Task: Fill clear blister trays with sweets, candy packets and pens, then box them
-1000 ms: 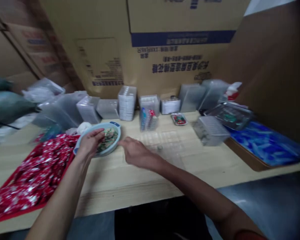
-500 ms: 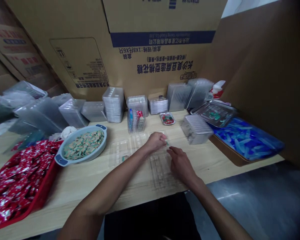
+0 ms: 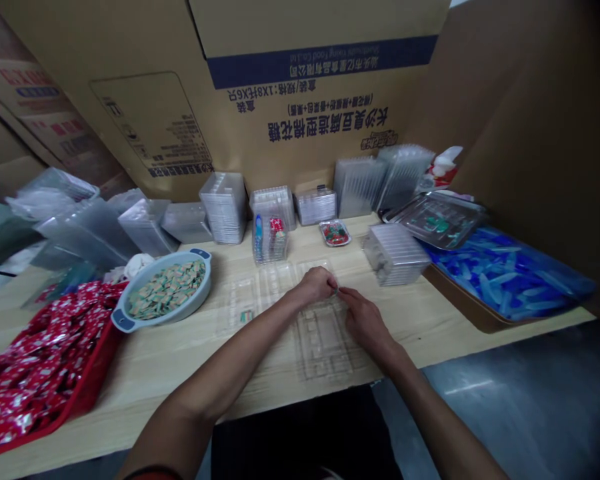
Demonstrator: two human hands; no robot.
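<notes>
Above the clear plastic trays, my left hand [image 3: 319, 284] is closed, with a small green packet [image 3: 336, 291] just showing at its fingertips. My right hand [image 3: 364, 321] meets it from the right, its thumb and forefinger pinched at the same packet. Most of the packet is hidden by the fingers. Below the hands lies a clear compartmented tray [image 3: 325, 343]. To the left, another clear tray [image 3: 241, 297] has a small green-and-tan packet [image 3: 247, 315] in one compartment. A further clear tray [image 3: 276, 279] sits between them.
At left stand a blue-grey basin [image 3: 206, 288] of small packets and a red tray [image 3: 97, 377] of red sachets. Stacked clear trays [image 3: 223, 210] line the cardboard box [image 3: 260, 160] behind. At right are stacked clear boxes [image 3: 396, 253] and a carton [image 3: 467, 310] of blue pieces.
My right hand's fingertips have come up to the left hand and now touch the small green packet. The view has shifted slightly.
</notes>
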